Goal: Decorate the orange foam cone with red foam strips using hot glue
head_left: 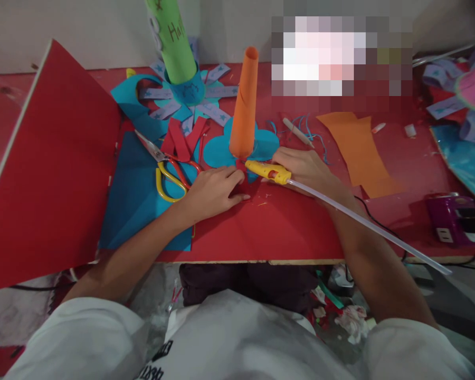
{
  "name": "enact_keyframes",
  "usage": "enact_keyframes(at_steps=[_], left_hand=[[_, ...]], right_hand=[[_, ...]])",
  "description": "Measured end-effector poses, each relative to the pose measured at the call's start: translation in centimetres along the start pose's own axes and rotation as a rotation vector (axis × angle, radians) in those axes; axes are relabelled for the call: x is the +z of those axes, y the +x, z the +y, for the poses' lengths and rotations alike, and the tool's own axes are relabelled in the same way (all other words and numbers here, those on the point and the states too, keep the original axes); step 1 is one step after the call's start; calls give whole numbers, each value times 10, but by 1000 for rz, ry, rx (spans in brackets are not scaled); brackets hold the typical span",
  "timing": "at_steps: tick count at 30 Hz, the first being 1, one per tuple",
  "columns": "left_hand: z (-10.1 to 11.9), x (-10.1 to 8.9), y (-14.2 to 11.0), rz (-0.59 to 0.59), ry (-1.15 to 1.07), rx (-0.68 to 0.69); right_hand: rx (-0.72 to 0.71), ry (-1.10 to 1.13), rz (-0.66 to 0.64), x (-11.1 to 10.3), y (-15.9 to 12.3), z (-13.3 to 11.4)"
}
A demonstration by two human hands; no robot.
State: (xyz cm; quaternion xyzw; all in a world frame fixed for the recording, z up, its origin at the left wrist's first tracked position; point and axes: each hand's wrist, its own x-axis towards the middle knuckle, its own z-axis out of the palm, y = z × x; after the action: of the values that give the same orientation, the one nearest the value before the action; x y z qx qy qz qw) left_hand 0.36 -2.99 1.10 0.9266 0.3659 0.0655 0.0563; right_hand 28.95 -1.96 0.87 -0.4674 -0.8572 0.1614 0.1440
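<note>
My right hand (301,163) is wrapped round a yellow hot glue gun (267,171), and a long clear glue stick (364,219) sticks out of its back. The nozzle points left, close to the foot of an orange paper cone (245,105). This cone stands upright on a blue flower-shaped paper base (217,151). At its foot is a small red paper strip (241,166), with the curled fingers of my left hand (217,190) closed at its lower end. Scissors (162,158) with red and yellow handles lie just left of that hand, on blue paper (134,211).
A red board (63,158) stands up at the left. Behind are a green paper tube (178,47) on a strip-petalled base and folded red strips (182,140). Orange paper (356,153), a pen-like stick (296,132) and a purple box (445,219) with cables lie right.
</note>
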Motion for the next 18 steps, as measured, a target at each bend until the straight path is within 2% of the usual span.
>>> enact_keyframes(at_steps=[9, 18], left_hand=[[0, -5, -1, -64, -6, 6], [15, -3, 0, 17, 55, -28]], right_hand=[[-26, -15, -42, -3, 2, 2], [-19, -26, -39, -1, 1, 5]])
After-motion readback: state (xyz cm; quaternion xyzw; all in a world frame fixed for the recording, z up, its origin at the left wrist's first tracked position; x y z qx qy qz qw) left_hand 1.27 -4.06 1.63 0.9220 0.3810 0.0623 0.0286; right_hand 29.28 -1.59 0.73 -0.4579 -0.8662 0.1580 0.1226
